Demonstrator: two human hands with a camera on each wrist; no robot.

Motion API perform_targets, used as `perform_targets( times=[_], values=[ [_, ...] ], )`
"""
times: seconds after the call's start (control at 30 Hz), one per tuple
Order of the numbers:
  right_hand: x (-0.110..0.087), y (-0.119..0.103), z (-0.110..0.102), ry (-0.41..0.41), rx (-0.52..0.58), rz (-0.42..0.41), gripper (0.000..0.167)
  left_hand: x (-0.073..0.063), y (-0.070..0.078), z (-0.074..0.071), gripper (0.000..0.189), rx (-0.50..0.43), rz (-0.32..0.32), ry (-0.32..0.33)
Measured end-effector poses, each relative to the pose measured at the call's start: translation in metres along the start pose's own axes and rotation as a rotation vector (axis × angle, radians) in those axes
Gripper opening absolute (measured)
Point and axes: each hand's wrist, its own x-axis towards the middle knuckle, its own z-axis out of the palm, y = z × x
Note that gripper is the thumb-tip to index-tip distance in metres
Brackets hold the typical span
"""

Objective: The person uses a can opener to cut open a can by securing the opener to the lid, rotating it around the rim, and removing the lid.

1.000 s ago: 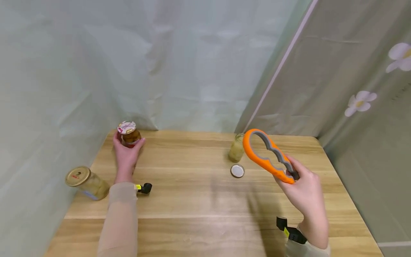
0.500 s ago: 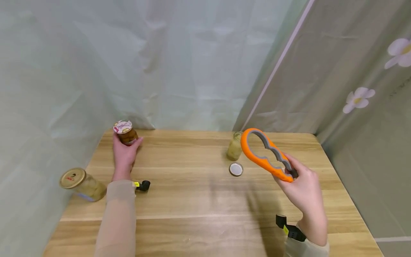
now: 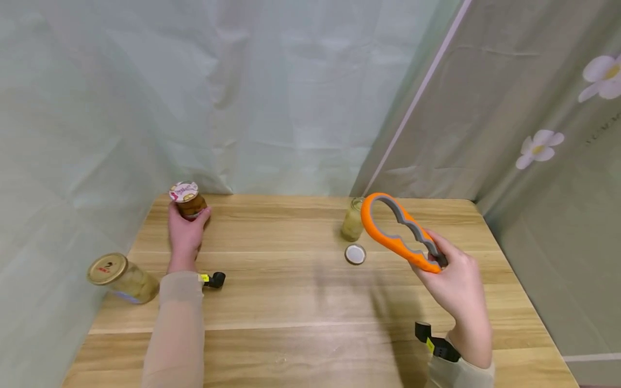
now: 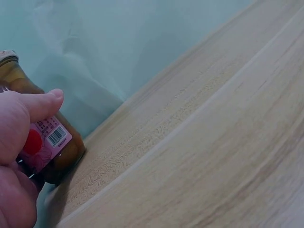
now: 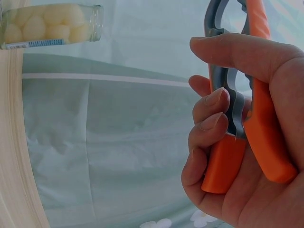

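Note:
At the table's back left corner, my left hand (image 3: 186,237) holds a glass jar (image 3: 191,206) of brown contents with a patterned pink-and-white lid. The left wrist view shows my thumb across the jar's side, above a pink label (image 4: 50,140) with a barcode; the jar's base is at the tabletop. My right hand (image 3: 458,283) grips an orange-and-grey jar opener (image 3: 390,237) by its handles, raised over the right part of the table. In the right wrist view, fingers wrap both orange handles (image 5: 268,137). The opener's looped end appears in front of an open jar (image 3: 352,223).
The open jar holds pale round pieces and stands toward the back. In front of it a loose lid (image 3: 355,254) lies with its white inside up. A larger jar (image 3: 128,283) with a gold lid stands at the left edge. Curtains (image 3: 291,108) enclose the table's back and sides.
The head view has shifted slightly, so everything sits a little further left in it. Both hands keep their holds, with the opener and the brown jar in nearly the same places.

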Motion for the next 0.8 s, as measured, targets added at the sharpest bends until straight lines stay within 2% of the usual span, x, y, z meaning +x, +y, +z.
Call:
perform_targets(
  times=[0.17,0.4,0.6,0.8],
  values=[
    [-0.0009,-0.0004,0.0002,0.002,-0.006,-0.004,0.048,0.0008,-0.0014,-0.0027,0.094,0.032,-0.027,0.021],
    [0.0021,-0.0003,0.0032,0.011,-0.002,-0.019,0.048,0.0035,-0.0007,-0.0045,0.101,0.037,-0.028,0.061],
    [-0.0005,0.0009,0.0030,0.004,-0.006,-0.021,0.049,-0.0007,-0.0010,-0.0034,0.105,-0.002,-0.030,0.054],
    [0.0019,-0.0006,0.0039,-0.009,-0.007,-0.017,0.049,0.0001,0.0047,-0.0065,0.096,0.047,-0.034,0.018]
  ],
)
